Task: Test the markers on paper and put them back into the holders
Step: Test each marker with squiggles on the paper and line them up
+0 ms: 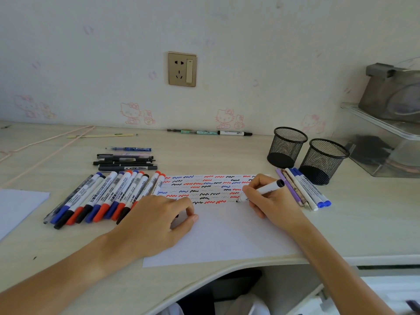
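The right hand point(270, 201) holds a white-barrelled whiteboard marker with a black end point(261, 192) in a writing grip, fingers pinched low on the barrel, its tip touching the white sheet of paper point(222, 235) at the end of the lowest row of red, blue and black squiggles point(204, 189). The left hand point(156, 221) rests on the sheet's left side with fingers curled; a small dark thing shows under them, likely the cap, though I cannot tell for sure. The marker looks light, stiff and smooth, so a pinch near the tip gives control for writing, and a hold at mid-barrel should suit dropping it into a holder. The thin paper would slide without the steadying hand. Two black wire-mesh cylindrical holders point(287, 146) stand empty toward the tabletop's far right, near the wall. A row of red-, blue- and black-capped markers point(104, 198) lies left of the paper, and a few pens point(304, 189) lie just in front of the holders.
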